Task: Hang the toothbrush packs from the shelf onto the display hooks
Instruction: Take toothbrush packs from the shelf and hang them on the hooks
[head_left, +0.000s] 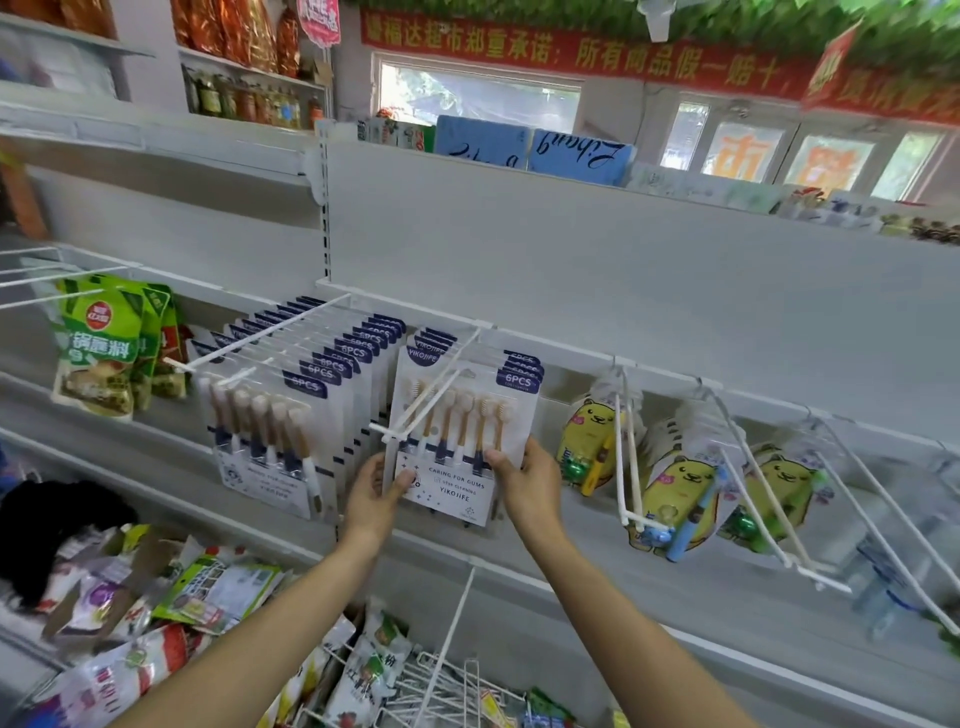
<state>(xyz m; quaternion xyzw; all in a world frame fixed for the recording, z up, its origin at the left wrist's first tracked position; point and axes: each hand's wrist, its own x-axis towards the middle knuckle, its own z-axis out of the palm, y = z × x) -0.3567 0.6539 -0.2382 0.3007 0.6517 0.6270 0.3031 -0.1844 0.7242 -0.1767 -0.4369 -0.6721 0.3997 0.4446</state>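
Note:
A white toothbrush pack (462, 441) marked "6PCS" hangs at the front of a white display hook (431, 395), with a few more packs behind it. My left hand (376, 491) grips its lower left corner, thumb on the front. My right hand (530, 480) holds its lower right edge. To the left, a second hook (260, 335) carries a long row of several identical packs (275, 431).
Yellow bear-print children's toothbrush packs (675, 483) hang on hooks to the right, beside bare white hooks (857, 499). Green food pouches (98, 348) hang at the left. Snack bags (156, 613) and wire racks (447, 675) fill the lower shelf below my arms.

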